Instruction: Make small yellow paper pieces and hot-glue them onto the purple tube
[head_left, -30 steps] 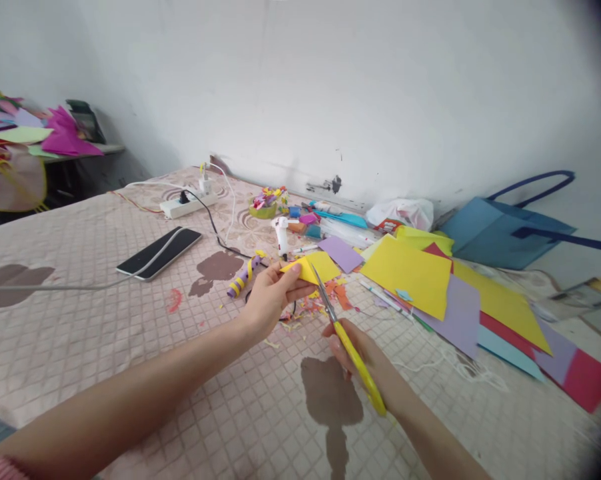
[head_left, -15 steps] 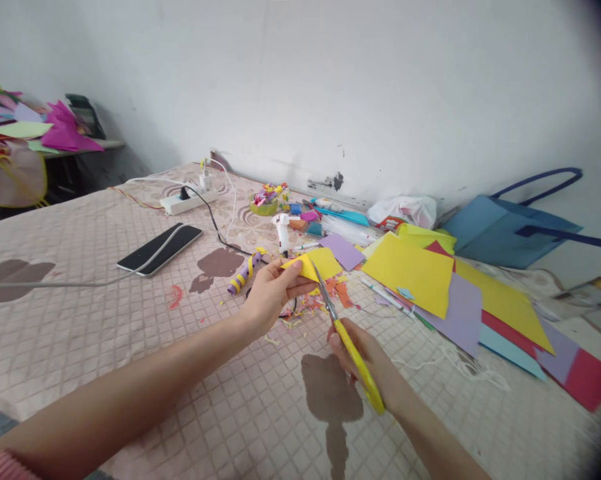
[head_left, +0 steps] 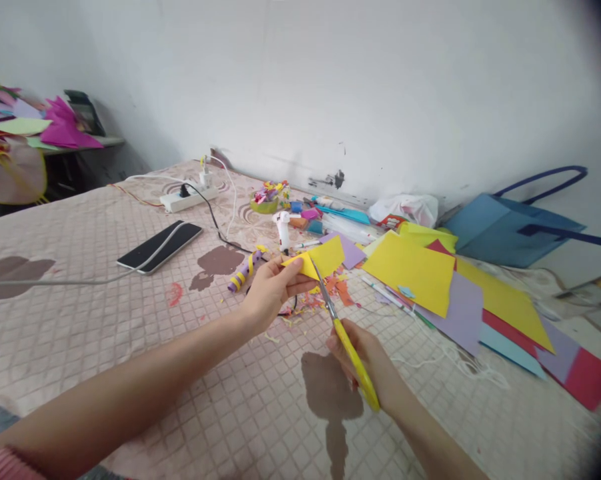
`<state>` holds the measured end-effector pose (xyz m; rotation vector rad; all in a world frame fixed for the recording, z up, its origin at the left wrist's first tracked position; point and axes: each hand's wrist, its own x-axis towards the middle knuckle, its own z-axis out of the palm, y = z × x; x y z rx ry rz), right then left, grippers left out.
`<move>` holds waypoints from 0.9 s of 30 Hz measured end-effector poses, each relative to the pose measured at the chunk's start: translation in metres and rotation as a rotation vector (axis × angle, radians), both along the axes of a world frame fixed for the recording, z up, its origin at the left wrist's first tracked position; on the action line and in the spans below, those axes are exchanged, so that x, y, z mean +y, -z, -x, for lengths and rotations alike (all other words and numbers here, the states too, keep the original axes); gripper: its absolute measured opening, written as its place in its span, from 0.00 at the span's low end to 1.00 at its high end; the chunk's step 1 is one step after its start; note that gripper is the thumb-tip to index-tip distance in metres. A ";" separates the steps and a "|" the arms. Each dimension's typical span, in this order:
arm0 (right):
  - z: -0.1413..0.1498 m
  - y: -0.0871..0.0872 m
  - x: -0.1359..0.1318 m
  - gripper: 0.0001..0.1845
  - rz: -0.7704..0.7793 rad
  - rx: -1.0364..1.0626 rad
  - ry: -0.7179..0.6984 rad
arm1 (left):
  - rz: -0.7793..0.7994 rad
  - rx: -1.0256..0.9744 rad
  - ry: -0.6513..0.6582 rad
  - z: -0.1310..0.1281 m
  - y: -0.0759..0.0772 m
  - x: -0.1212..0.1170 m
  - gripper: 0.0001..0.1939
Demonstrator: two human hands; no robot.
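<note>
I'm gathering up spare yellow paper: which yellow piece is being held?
The small yellow piece pinched in the left hand, with the scissors at it; the larger yellow sheets lie on the cloth to the right.

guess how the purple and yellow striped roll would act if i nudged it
The striped roll would probably roll sideways, given its tube shape. It looks light, seemingly wound from paper or thin foam. The black cord running close by might check it.

Craft workspace: coloured sheets (head_left: 410,270), glue gun (head_left: 282,230).
</note>
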<state>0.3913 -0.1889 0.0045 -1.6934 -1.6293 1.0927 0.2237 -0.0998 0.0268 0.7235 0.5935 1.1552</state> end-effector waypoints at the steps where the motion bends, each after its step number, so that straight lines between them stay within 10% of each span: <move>1: 0.000 0.000 0.000 0.17 0.004 0.003 0.003 | 0.000 0.003 0.004 0.000 0.000 0.000 0.07; 27: 0.002 0.002 -0.004 0.26 0.026 0.150 -0.050 | 0.014 0.032 0.121 -0.006 0.004 -0.009 0.07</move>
